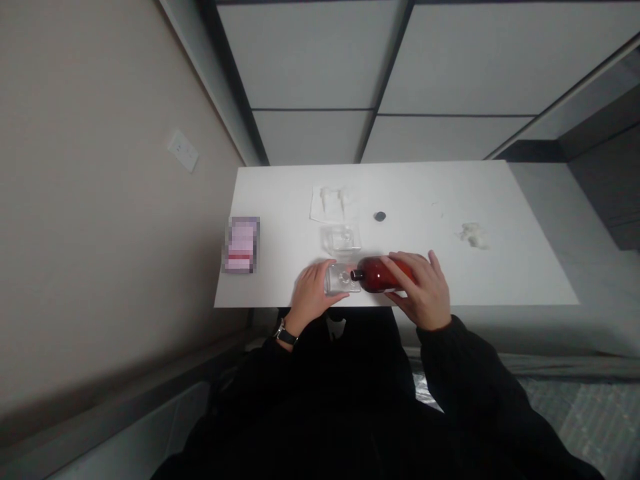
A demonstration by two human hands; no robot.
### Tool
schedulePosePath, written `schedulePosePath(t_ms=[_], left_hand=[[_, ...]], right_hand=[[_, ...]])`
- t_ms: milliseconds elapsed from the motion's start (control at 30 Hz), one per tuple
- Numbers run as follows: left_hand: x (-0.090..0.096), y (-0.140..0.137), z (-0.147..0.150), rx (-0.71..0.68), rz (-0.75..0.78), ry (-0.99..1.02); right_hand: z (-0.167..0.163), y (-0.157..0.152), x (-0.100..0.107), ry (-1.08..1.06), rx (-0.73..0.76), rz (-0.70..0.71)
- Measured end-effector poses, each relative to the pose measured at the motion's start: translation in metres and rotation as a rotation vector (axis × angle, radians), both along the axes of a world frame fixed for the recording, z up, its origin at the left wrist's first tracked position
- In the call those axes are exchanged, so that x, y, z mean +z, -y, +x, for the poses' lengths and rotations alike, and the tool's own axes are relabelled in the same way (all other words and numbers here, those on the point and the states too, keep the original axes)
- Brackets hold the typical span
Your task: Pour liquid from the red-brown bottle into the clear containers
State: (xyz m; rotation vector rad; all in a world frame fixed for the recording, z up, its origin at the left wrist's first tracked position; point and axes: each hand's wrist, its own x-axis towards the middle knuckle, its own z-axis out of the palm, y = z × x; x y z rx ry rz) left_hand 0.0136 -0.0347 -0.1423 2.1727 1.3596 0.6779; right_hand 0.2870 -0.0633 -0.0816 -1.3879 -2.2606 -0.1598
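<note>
Right hand (423, 290) fingers clamp the red bottle (383, 275), tipped sideways; left hand (313, 290) fingers grip the clear container (343, 279) at its neck, over the table (450, 193).

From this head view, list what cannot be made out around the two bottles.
- Head view: pink item at the table's left edge is blurred out.
- Red bottle: right hand covers its far end.
- Clear bottle: whether anything is flowing into it is too small to tell.
</note>
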Motion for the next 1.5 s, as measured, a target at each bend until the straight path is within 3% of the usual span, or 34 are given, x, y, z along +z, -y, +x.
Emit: schedulePosePath(t_ms=[1500], left_hand=[[-0.001,0.000,0.000,-0.005,0.015,0.014]], right_hand=[[-0.001,-0.002,0.013,0.028,-0.015,0.026]])
